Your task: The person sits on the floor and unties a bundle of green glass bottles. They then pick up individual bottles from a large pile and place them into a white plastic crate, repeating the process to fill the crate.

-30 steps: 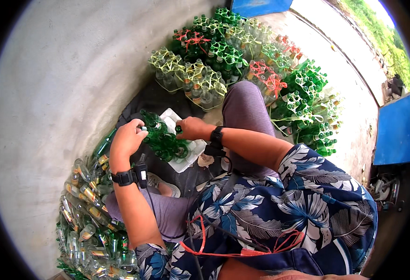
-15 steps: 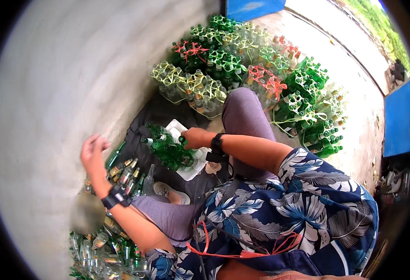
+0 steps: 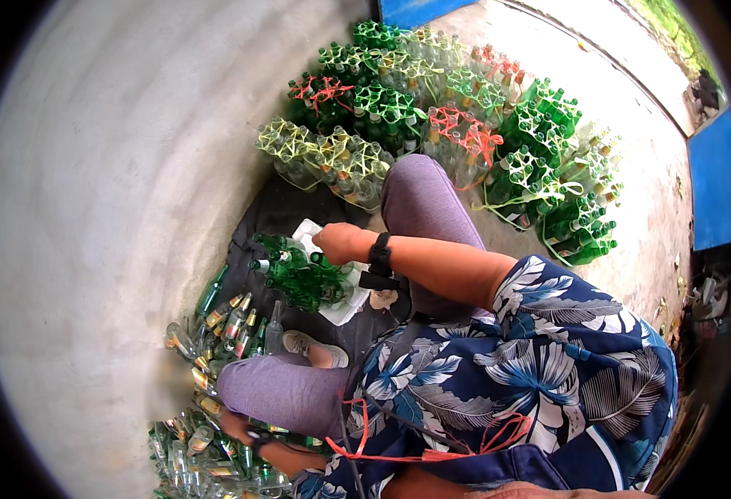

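Beside my bent left knee, my left hand (image 3: 234,426) reaches down among loose glass bottles (image 3: 187,453); its fingers are partly hidden and blurred. My right hand (image 3: 340,243) is closed at the top of a cluster of green glass bottles (image 3: 303,283), right beside a bottle neck. Whatever its curled fingers grip is hidden. The green bottles stand close together on a white foam tray (image 3: 350,309), some leaning left. More loose bottles (image 3: 236,320), clear and green with labels, lie between the wall and my left shoe (image 3: 315,349).
Many bottle bundles tied with yellow (image 3: 324,150), green and red cord (image 3: 465,126) stand beyond my knees. A pale wall (image 3: 116,208) curves along the left. Dark cloth (image 3: 286,204) lies under the tray. Red strands (image 3: 432,456) hang across my lap. A blue panel (image 3: 714,183) stands at right.
My left hand has dropped from its raised place by the wall to the loose bottles by my left knee. My right hand stays at the green bottles. The view has shifted slightly.
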The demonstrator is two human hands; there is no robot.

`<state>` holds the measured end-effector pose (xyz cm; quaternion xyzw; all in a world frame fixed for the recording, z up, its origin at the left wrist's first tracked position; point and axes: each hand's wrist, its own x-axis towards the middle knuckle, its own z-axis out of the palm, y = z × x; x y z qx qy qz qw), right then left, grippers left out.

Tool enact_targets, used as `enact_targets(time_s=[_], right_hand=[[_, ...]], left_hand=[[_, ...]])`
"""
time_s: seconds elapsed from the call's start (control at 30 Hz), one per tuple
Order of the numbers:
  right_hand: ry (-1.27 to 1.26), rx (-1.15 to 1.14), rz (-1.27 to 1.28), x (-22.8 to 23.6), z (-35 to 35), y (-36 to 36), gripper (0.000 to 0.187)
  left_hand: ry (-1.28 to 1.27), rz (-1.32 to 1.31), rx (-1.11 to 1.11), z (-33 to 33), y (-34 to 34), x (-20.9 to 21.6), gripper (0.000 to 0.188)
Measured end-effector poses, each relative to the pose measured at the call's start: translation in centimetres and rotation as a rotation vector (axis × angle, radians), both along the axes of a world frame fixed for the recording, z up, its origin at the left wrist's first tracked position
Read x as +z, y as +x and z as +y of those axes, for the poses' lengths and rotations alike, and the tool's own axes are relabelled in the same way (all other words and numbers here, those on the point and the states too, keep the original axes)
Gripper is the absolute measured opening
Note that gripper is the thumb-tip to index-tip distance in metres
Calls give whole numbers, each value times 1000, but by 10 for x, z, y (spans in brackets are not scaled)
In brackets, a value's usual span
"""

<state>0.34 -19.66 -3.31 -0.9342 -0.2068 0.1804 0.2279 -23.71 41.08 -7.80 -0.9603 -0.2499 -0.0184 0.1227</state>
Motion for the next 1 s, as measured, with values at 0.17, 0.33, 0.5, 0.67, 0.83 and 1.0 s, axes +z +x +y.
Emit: enact_targets(time_s=[0.17, 0.33, 0.5, 0.67, 0.83, 1.0], right_hand=[[36, -34, -52, 19, -7, -1, 25], [30, -29, -17, 31, -10, -7, 29], [-17, 16, -14, 30, -7, -6, 33], [-37, 22, 9, 35, -8, -7, 35], [2, -8, 17, 24, -15, -2, 39], [35, -13, -25, 21, -13, 0, 33]], left_hand=[[-555, -480, 249, -56, -31, -20, 28], [-666, -499, 207, -92, -36, -28, 29], [-728, -446, 180, -122, -42, -44, 31], [-782, -378, 186, -144, -59, -65, 32], [-847, -285, 197, -166, -75, -86, 34], [-913, -190, 239, -180, -116, -110, 35]])
